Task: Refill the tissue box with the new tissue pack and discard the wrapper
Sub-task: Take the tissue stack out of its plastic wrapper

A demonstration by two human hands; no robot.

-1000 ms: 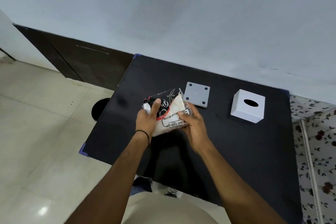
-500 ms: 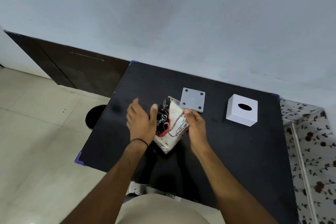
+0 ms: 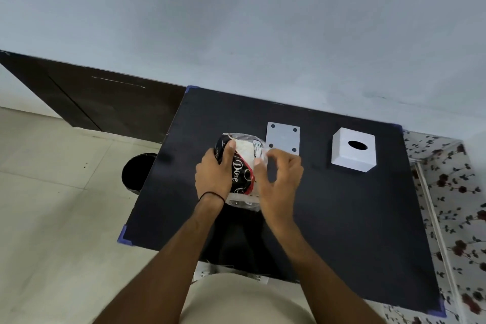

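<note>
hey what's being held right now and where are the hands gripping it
The tissue pack: left hand grips its left side, right hand pinches the clear wrapper at its right edge.

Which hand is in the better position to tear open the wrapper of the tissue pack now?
Probably the right hand: its thumb and fingers pinch the clear wrapper edge at the far right corner of the tissue pack. The left hand is wrapped around the pack's left side, steadying it.

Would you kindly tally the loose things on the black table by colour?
White: 2, the square cardboard tissue box and the flat square base panel with four holes.
Black, red and white: 1, the plastic-wrapped tissue pack, held in both hands.
Total: 3.
</note>
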